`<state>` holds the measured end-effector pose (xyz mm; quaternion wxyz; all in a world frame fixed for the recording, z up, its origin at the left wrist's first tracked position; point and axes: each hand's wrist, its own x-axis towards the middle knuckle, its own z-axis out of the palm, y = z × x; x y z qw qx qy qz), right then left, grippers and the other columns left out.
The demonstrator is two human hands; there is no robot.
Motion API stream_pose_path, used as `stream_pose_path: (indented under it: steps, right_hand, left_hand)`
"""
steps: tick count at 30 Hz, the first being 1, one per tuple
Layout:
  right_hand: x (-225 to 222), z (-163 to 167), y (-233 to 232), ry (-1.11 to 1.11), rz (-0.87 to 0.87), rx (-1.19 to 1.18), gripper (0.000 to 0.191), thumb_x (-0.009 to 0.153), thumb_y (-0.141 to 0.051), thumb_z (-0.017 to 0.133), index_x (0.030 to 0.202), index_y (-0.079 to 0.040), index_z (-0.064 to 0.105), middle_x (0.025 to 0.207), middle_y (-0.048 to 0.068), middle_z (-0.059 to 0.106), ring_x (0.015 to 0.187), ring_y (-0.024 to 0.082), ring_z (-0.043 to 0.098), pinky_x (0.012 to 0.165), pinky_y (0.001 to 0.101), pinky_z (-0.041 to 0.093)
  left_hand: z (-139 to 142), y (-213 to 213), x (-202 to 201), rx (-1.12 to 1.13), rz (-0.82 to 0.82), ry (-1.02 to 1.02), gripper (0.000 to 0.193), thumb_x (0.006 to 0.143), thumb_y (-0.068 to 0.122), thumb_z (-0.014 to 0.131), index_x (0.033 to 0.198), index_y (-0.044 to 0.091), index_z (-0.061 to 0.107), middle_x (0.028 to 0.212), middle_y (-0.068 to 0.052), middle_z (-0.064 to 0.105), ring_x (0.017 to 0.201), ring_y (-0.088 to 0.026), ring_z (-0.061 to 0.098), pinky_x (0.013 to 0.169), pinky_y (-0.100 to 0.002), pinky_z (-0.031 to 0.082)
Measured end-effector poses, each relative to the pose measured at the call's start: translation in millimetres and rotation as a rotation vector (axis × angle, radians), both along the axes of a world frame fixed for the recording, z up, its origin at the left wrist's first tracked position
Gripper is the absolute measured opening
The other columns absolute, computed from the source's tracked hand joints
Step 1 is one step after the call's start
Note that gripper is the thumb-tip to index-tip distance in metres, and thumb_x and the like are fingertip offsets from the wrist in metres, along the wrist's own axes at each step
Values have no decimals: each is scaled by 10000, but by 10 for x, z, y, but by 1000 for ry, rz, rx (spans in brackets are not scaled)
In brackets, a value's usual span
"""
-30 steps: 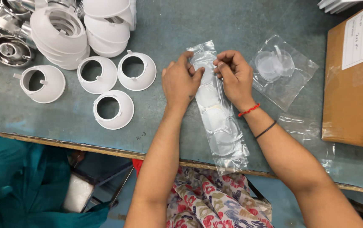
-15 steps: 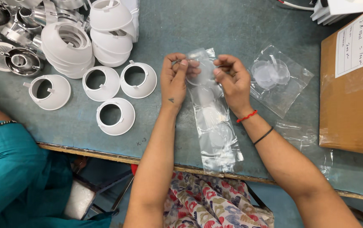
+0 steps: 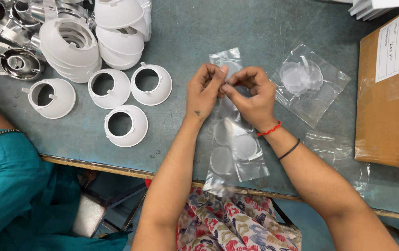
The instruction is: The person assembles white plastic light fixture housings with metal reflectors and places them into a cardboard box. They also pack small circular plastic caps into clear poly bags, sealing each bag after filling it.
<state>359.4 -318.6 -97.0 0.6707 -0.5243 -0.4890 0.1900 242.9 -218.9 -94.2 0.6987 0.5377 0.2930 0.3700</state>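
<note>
Lying flat on the grey tabletop: long clear plastic sleeve of round discs, long axis running from near edge away. Pinched shut at its far end by left hand and right hand, fingertips meeting.

Four white cone-shaped rings lie open side up on the grey-green table, left of centre. Beyond them, at the far left, stand stacks of white housings, with shiny metal reflectors beside them at the far left edge. A second clear bag of round discs lies to the right. A brown cardboard box with a white label fills the right edge. A co-worker's teal sleeve shows at the near left
</note>
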Motion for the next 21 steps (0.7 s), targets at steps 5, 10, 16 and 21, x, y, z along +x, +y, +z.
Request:
stream_pose_path:
  steps: [5, 10, 16, 21]
  right_hand:
    - [69, -3, -57, 101, 181, 20, 233, 991, 108, 534, 1188, 51, 643, 1259, 148, 690, 1231, 204, 678, 1124, 341, 547]
    - [60, -34, -34, 138, 139, 15, 237, 980, 146, 556, 1189, 46, 603, 1232, 156, 694, 1181, 205, 684, 1073, 328, 566]
    - [71, -34, -23, 182, 146, 51, 221, 991, 150, 554, 1176, 32, 579, 1235, 151, 676, 1181, 200, 680, 1065, 337, 580]
    - [80, -23, -25, 197, 126, 41, 210, 989, 148, 552, 1158, 27, 580, 1211, 144, 671, 1175, 199, 682, 1042, 338, 590]
  left_hand:
    - [-141, 104, -42, -119, -55, -145, 139, 964, 167, 704, 981, 45, 641, 835, -31, 674, 718, -89, 639, 643, -244, 555]
    - [-139, 139, -92, -163, -96, -182, 144, 968, 129, 706, 1032, 1, 694, 919, -53, 717, 794, -106, 676, 710, -252, 570]
    - [-88, 146, -136, -264, -156, -206, 176, 971, 107, 712, 1092, -20, 728, 953, -91, 746, 842, -144, 710, 774, -276, 593]
    - [-62, 150, -152, -269, -205, -223, 206, 968, 94, 709, 1130, -33, 723, 965, -102, 749, 865, -160, 723, 803, -284, 600]
